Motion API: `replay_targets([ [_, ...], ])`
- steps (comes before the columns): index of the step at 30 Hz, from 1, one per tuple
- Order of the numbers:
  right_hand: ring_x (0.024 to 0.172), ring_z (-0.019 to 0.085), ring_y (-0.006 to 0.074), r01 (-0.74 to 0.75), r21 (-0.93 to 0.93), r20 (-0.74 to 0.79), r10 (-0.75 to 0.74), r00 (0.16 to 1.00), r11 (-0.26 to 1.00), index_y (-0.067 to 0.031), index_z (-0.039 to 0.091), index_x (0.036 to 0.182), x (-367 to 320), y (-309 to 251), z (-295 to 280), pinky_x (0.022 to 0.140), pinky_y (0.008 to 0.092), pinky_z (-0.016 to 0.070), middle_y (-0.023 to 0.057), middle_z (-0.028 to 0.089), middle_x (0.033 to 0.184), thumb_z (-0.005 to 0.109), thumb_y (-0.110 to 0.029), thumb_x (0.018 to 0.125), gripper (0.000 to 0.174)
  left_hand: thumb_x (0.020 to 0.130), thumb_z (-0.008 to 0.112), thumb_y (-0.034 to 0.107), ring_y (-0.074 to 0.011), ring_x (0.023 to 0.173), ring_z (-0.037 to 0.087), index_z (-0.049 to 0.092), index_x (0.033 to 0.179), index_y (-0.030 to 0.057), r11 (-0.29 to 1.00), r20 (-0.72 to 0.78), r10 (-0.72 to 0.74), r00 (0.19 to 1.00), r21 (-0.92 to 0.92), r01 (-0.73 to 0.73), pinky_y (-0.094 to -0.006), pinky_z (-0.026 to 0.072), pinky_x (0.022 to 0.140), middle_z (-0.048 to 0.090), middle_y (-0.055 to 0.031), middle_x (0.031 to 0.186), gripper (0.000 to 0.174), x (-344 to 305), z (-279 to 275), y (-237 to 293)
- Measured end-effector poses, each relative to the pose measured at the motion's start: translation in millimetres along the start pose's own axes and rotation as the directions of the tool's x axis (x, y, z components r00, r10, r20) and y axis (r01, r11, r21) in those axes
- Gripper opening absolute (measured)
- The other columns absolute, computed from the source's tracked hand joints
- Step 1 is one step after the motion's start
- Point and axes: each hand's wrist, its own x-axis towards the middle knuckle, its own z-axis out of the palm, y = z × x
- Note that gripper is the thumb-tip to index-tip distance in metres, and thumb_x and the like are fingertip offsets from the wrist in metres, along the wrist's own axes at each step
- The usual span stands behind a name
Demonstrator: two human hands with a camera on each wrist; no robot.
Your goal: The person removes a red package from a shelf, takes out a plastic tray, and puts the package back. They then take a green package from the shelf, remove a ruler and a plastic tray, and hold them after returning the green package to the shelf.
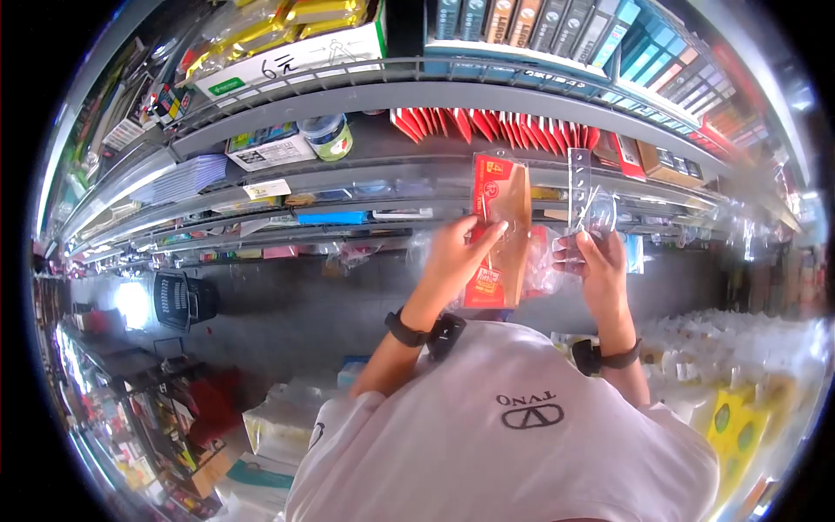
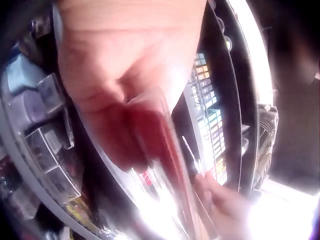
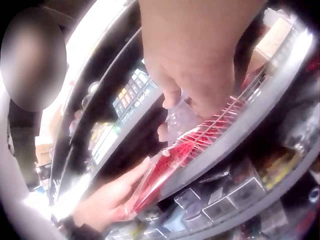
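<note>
My left hand [image 1: 454, 261] holds a flat red packet [image 1: 497, 196] with a brown side, thumb across its front and fingers behind. Glossy clear film covers it in the head view. To its right, my right hand [image 1: 602, 268] pinches a clear plastic ruler [image 1: 577, 187] near its lower end, along with a clear curved piece [image 1: 602, 209] beside it. Seen from the right wrist, the fingers of that hand grip clear plastic [image 3: 181, 122], close over the red packet [image 3: 162, 170]. The left wrist view shows the palm [image 2: 125, 55] above the packet, its fingers partly hidden.
Red packets [image 1: 487, 126] stand in a row on the shelf ahead. Above are a white box [image 1: 291, 65] of yellow packs and small dark boxes [image 1: 548, 30]. A tub [image 1: 327, 137] stands left of the row. A black basket [image 1: 184, 300] is on the floor at left.
</note>
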Motion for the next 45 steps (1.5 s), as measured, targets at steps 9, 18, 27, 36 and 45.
replay_targets([
  [9, 0.077, 0.069, 0.0194, 0.016, -0.033, 0.147, -0.011, 0.989, 0.999, 0.002, 0.057, 0.114, 5, -13, -3, 0.064, 0.0334, 0.0585, 0.0129, 0.069, 0.09, 0.072, -0.018, 0.092, 0.033, 0.097, 0.062, 0.043, -0.035, 0.07, 0.068, 0.072, 0.097, 0.0028, 0.993, -0.028, 0.017, 0.999, 0.12, -0.014, -0.0393, 0.0494, 0.062, 0.068, -0.0197, 0.078, 0.042, 2, 21, -12],
  [18, 0.07, 0.064, 0.0159, -0.004, -0.03, 0.139, 0.008, 0.99, 1.0, 0.0003, 0.056, 0.112, 10, -14, -26, 0.061, 0.0289, 0.052, 0.0107, 0.067, 0.087, 0.068, -0.025, 0.097, 0.032, 0.099, 0.061, 0.037, -0.0224, 0.073, 0.067, 0.069, 0.102, -0.004, 0.996, 0.027, 0.046, 0.999, -0.072, -0.044, -0.0347, 0.0483, 0.064, 0.07, -0.0196, 0.084, 0.042, 4, 49, -7],
  [27, 0.063, 0.058, 0.0173, -0.122, 0.193, 0.155, 0.092, 0.984, 0.974, -0.0023, 0.056, 0.103, 16, -9, -50, 0.057, 0.0294, 0.0471, 0.0087, 0.063, 0.081, 0.062, -0.023, 0.098, 0.022, 0.097, 0.066, 0.021, -0.0074, 0.086, 0.061, 0.069, 0.111, -0.0039, 0.996, 0.121, 0.003, 0.993, -0.088, 0.008, -0.0257, 0.0503, 0.074, 0.072, -0.0075, 0.098, 0.029, 3, 65, 6],
  [36, 0.096, 0.068, 0.0172, -0.084, 0.085, 0.221, 0.063, 0.973, 0.993, 0.0008, 0.058, 0.121, 8, -15, -66, 0.083, 0.0325, 0.0565, 0.0095, 0.07, 0.11, 0.065, -0.006, 0.094, 0.029, 0.1, 0.064, 0.02, -0.0038, 0.089, 0.058, 0.069, 0.112, -0.0054, 0.998, 0.155, -0.03, 0.987, -0.047, 0.038, -0.0235, 0.0498, 0.077, 0.07, -0.0014, 0.097, 0.028, 9, 75, 4],
  [45, 0.091, 0.069, 0.0168, 0.028, 0.101, 0.127, -0.041, 0.991, 0.995, 0.0012, 0.057, 0.122, 3, -10, -68, 0.081, 0.0314, 0.0583, 0.009, 0.07, 0.105, 0.073, 0.0, 0.088, 0.037, 0.097, 0.067, 0.026, -0.0049, 0.075, 0.054, 0.068, 0.102, -0.0031, 0.999, 0.161, 0.016, 0.987, 0.041, -0.023, -0.0257, 0.0461, 0.066, 0.065, -0.0033, 0.081, 0.029, 5, 84, 22],
])
